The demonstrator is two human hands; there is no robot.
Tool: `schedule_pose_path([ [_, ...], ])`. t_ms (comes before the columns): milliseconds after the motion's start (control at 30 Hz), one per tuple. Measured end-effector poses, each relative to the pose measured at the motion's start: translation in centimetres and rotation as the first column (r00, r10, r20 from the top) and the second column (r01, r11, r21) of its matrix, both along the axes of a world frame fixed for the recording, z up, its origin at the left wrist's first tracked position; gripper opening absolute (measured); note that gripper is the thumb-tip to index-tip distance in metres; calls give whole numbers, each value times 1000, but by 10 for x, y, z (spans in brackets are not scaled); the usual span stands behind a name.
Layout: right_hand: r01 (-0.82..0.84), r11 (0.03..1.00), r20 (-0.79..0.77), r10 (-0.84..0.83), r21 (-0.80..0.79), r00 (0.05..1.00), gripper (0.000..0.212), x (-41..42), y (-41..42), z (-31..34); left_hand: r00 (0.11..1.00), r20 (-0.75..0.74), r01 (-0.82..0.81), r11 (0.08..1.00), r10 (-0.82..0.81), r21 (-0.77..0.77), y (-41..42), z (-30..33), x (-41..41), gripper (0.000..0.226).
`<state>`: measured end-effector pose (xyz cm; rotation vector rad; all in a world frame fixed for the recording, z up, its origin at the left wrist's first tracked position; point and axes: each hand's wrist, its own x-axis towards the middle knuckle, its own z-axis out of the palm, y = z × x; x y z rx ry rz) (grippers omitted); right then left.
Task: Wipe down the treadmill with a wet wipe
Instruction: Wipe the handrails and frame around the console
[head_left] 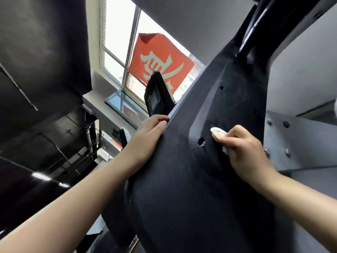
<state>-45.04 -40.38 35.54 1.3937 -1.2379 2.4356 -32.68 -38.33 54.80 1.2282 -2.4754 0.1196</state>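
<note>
A red banner [160, 59] hangs in the window [118, 42], far and a bit left. It has one big pale Chinese sign on it. The sign looks turned over from here, and I cannot read it for sure. No other writing can be read.

The big black treadmill cover [191, 179] fills the middle. Its skin is rough and dull, like fine sand. It has small round holes; one screw hole [201, 141] sits just left of the wet wipe [218, 133].

The right hand [244, 150] holds the white wet wipe, bunched up. The fingers are curled round it and press it on the black cover, in the sunk part. The wipe sticks out past the fingertips on the far side, and a bit shows under the hand.

The left hand [149, 136] rests on the left edge of the cover. Its fingers lie close together and bend over the edge. The thumb cannot be seen.

A small black screen [157, 94] stands far, just past the left hand. On the right is a grey metal plate [300, 143] with bolts. The left side of the room is dark, with black pipes [89, 136] and a long lamp [49, 178].
</note>
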Motion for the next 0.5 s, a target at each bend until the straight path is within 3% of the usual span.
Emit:
schedule_pose_path([
  [67,7,997,123,-16,75,992,12,-15,-12,6,1000,17,-27,1000,26,8,2,0,-1,27],
  [133,17,994,124,-31,110,992,11,-5,-9,18,998,38,-43,999,43,9,2,1,-1,29],
  [267,-39,997,-163,29,-62,986,18,24,14,46,995,89,-35,999,38,-33,-2,2,0,41],
  [433,5,952,66,-26,305,997,17,-45,-32,22,977,199,-48,992,70,-113,-1,1,-3,47],
  [500,45,960,12,-50,278,999,13,-21,-18,22,975,213,-30,990,59,-137,-2,1,-1,42],
])
